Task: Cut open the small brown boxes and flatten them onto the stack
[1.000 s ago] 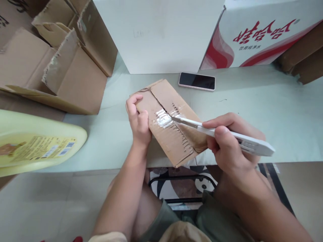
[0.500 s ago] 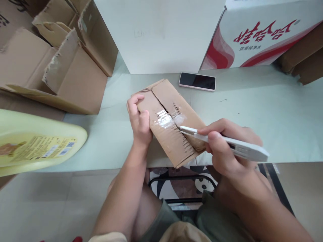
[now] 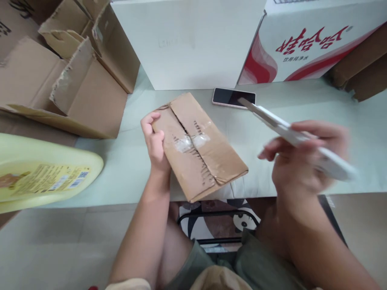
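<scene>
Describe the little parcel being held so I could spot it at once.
Find the pale green table with the big white box standing at its back. In front of that box, at the near edge, is a flat brown parcel, its left end gripped by the left hand. Unlike the torn open cartons on the left, it is small, with shiny tape across its seam.

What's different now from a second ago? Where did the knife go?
The right hand lifted the white cutter off the taped seam of the small cardboard box and swung it up and to the right; its tip now shows in front of the phone. The left hand still grips the box's left edge, and the box slid slightly left. Phone, white carton and yellow bottle stayed put.
</scene>
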Available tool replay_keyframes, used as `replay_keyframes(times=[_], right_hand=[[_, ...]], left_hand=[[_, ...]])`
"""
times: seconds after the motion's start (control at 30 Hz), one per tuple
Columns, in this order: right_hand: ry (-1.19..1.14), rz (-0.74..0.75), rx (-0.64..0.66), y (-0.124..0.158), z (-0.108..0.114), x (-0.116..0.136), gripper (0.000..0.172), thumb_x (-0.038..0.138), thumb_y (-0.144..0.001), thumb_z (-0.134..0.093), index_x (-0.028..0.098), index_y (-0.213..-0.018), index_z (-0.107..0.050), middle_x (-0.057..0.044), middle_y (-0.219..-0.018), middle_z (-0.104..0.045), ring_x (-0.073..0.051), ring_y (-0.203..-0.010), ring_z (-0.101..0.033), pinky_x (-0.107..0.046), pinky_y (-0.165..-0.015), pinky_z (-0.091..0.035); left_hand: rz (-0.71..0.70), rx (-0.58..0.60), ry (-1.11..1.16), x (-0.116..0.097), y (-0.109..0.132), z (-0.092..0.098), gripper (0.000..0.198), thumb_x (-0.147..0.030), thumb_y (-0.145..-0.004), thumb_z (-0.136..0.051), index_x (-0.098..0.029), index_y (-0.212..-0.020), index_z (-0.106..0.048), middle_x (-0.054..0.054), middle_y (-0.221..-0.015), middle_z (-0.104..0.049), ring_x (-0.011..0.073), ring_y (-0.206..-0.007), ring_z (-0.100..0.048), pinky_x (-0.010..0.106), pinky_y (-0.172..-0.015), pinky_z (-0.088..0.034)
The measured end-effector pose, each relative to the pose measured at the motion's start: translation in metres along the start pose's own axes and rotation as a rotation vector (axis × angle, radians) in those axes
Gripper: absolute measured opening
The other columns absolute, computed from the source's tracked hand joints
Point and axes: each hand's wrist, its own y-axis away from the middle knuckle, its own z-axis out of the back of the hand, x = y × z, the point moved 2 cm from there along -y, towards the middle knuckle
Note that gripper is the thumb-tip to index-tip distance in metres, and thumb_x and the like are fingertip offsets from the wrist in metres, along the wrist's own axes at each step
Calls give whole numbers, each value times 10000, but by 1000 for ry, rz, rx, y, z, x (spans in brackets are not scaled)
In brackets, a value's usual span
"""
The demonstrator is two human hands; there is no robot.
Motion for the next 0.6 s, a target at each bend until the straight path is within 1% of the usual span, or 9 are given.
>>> replay_keyframes(times=[0.07, 0.17, 0.23, 0.3, 0.37, 0.4, 0.43, 0.5, 0.6], right_hand=[[145, 22, 99, -4, -13, -16, 221, 471, -1034, -610, 277, -1121, -670, -33, -885, -743, -183, -666, -713, -316, -568, -544], [476, -46, 391, -3, -26, -44, 268, 362, -998, -602, 252, -1219, -704, -90, -1054, -787, -245, -861, -754, -392, -759, -609], [627, -121, 540, 2, -26, -59, 381, 324, -957, -606, 230, -1311, -709, -135, -1167, -765, -286, -951, -747, -441, -832, -616], [683, -175, 643, 6, -25, -68, 438, 308, -919, -638, 211, -1338, -724, -184, -1291, -712, -343, -1121, -724, -512, -954, -606], [684, -176, 706, 7, -23, -70, 386, 310, -891, -668, 203, -1248, -770, -223, -1418, -640, -425, -1379, -603, -615, -1095, -537], [659, -164, 732, 6, -24, -70, 335, 313, -883, -674, 200, -1177, -788, -230, -1464, -613, -449, -1471, -524, -653, -1142, -495], [614, -152, 752, 5, -24, -68, 287, 316, -880, -672, 200, -1112, -794, -226, -1490, -601, -454, -1516, -479, -669, -1169, -469], [467, -129, 765, 2, -27, -63, 263, 314, -886, -649, 212, -1088, -782, -196, -1486, -627, -415, -1498, -518, -643, -1196, -464], [263, -86, 659, -2, -28, -56, 398, 339, -913, -636, 252, -1292, -721, -135, -1483, -664, -348, -1433, -601, -606, -1259, -424]], left_hand=[[25, -70, 97, 5, -9, 10, 323, -371, -863, -469, -249, -1157, -522, 83, -1272, -636, 285, -1309, -590, 441, -1129, -491], [60, -190, 235, 18, -26, 32, 281, -371, -853, -469, -239, -1084, -561, 61, -1189, -658, 283, -1323, -583, 447, -1105, -500], [114, -223, 203, 25, -33, 44, 274, -356, -791, -536, -238, -1033, -584, 43, -1139, -683, 276, -1272, -602, 436, -1090, -501], [203, -254, 119, 28, -33, 48, 295, -284, -725, -614, -247, -1018, -604, 30, -1127, -707, 259, -1213, -631, 398, -1048, -519], [279, -240, 79, 26, -27, 43, 347, -206, -681, -663, -261, -1023, -653, 20, -1153, -735, 248, -1138, -661, 355, -897, -559], [348, -208, 69, 24, -22, 37, 347, -200, -697, -677, -272, -1036, -678, 11, -1152, -747, 242, -1101, -676, 330, -809, -563], [422, -178, 69, 22, -18, 32, 304, -249, -729, -700, -270, -1032, -696, 21, -1079, -756, 246, -1042, -695, 315, -729, -557], [501, -145, 108, 17, -11, 21, 248, -348, -757, -743, -250, -982, -709, 34, -953, -756, 250, -962, -722, 301, -664, -552], [535, -87, 230, 14, -10, 14, 281, -504, -804, -713, -231, -854, -669, 47, -800, -723, 287, -943, -760, 340, -700, -600]])
